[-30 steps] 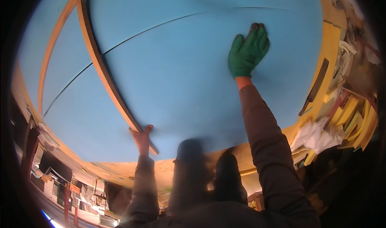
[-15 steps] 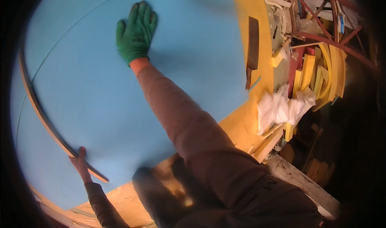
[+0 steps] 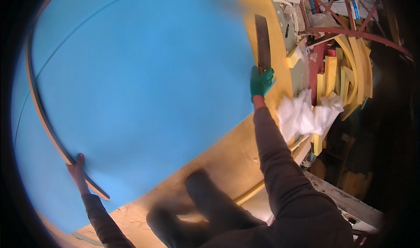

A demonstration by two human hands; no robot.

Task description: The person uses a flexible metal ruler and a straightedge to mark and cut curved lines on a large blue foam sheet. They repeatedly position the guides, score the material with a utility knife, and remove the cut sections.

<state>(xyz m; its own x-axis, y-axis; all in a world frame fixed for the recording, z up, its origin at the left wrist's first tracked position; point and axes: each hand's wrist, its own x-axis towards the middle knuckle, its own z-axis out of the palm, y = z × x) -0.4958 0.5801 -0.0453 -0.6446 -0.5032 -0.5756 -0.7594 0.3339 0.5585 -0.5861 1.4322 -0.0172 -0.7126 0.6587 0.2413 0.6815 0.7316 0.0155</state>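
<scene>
My bare left hand (image 3: 78, 171) grips a long, thin wooden strip (image 3: 41, 106) near its near end, thumb on one side. The strip lies on edge along the left of a large blue sheet (image 3: 153, 95) and looks curved here. My right hand (image 3: 262, 82), in a green glove, is down at the sheet's right edge with its fingers bent together. It covers the near end of a dark flat strip (image 3: 263, 42). What lies between the fingers is hidden; a sliver of teal shows beside them.
Yellow-tan board (image 3: 280, 51) borders the blue sheet. To the right are white crumpled wadding (image 3: 302, 114), stacked yellow offcuts (image 3: 334, 73) and a reddish metal frame (image 3: 350, 31). A thin dark line (image 3: 65, 42) crosses the sheet's far left. My legs are at the near edge.
My right hand has left the middle of the blue sheet, where it lay flat, and moved right to the dark strip. My left hand still holds the wooden strip.
</scene>
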